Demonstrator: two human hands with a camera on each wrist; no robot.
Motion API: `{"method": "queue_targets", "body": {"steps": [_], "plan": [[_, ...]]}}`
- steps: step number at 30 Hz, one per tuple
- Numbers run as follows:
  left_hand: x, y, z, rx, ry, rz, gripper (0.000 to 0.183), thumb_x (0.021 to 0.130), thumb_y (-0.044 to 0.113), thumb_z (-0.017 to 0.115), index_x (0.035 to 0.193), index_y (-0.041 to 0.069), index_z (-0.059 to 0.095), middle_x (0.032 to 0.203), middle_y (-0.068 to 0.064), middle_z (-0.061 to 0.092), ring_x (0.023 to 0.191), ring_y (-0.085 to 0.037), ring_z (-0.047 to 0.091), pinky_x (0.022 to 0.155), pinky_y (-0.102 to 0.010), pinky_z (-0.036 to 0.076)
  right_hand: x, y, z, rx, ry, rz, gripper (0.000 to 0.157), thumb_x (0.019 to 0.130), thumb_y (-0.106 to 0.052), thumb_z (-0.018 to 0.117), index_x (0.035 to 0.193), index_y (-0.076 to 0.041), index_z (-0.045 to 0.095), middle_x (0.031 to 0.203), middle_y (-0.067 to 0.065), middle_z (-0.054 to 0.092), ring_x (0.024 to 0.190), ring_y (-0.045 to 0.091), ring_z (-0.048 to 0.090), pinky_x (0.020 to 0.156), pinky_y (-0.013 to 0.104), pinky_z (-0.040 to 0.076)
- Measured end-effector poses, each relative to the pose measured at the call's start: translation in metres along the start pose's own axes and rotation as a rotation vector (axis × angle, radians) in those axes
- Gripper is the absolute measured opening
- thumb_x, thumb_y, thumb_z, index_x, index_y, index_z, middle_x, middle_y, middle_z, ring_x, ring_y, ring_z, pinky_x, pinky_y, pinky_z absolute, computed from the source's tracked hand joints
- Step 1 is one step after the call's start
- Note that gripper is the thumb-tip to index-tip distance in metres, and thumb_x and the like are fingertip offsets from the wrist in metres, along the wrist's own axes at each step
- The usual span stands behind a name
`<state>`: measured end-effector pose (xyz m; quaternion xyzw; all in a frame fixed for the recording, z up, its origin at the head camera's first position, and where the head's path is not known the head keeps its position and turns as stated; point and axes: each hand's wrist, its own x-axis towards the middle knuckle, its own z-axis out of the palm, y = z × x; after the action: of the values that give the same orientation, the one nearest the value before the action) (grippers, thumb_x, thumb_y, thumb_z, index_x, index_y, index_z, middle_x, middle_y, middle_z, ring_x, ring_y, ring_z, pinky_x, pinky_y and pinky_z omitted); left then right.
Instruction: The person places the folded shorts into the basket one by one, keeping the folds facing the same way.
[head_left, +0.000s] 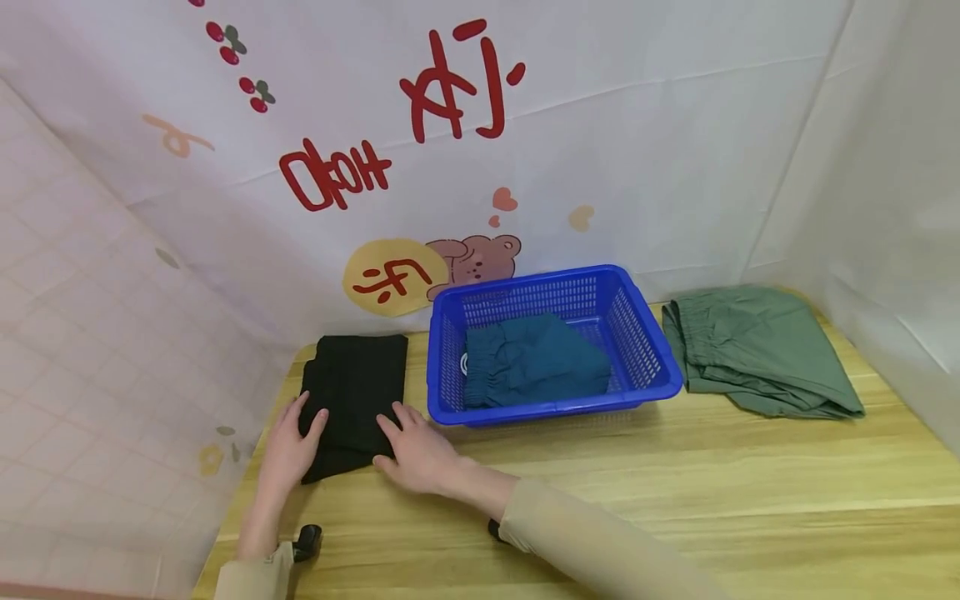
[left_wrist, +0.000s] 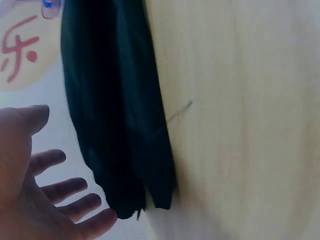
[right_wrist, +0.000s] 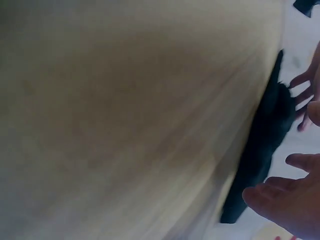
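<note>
A folded black garment (head_left: 352,392) lies flat on the wooden table at the left. My left hand (head_left: 288,442) is at its left edge, thumb and fingers spread and relaxed. Over its lower right edge my right hand (head_left: 420,450) rests with fingers extended. Seen from the left wrist, the black cloth (left_wrist: 110,100) stretches away beyond the loosely extended fingers of the left hand (left_wrist: 55,195). In the right wrist view the right hand (right_wrist: 290,195) is beside the near end of the same dark cloth (right_wrist: 262,145). Neither hand grips it.
A blue plastic basket (head_left: 442,350) stands right of the black garment, near the back wall, with folded teal elastic-waist clothing (head_left: 532,362) inside. Farther right lies a folded grey-green elastic-waist garment (head_left: 765,350). White printed sheets (head_left: 675,150) hang behind and at the sides of the table (head_left: 675,483).
</note>
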<state>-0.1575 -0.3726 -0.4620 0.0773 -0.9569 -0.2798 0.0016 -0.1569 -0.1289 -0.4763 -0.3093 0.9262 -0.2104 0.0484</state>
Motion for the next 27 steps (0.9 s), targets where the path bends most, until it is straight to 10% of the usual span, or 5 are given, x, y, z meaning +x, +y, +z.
{"method": "queue_targets", "body": {"steps": [18,27], "plan": [[0.027,-0.02,0.007,0.105,-0.087,-0.082,0.079,0.108,0.036,0.054,0.163,-0.009,0.02,0.163,-0.044,0.021,0.15,-0.062,0.025,0.124,-0.071,0.028,0.023,0.011,0.012,-0.154,-0.096,0.037,0.05,0.111,-0.037,0.05,0.16,-0.025,0.047,0.17,0.008,0.041,0.156,0.027,0.044,0.128,0.037,0.04],[0.017,-0.02,0.008,0.06,-0.008,-0.054,0.056,0.11,0.032,0.052,0.149,-0.008,0.05,0.153,-0.041,0.046,0.141,-0.058,0.046,0.117,-0.067,0.04,0.011,0.012,0.01,-0.227,-0.153,-0.006,0.048,0.11,-0.038,0.051,0.157,-0.027,0.051,0.165,0.005,0.046,0.153,0.022,0.045,0.124,0.036,0.045]]}}
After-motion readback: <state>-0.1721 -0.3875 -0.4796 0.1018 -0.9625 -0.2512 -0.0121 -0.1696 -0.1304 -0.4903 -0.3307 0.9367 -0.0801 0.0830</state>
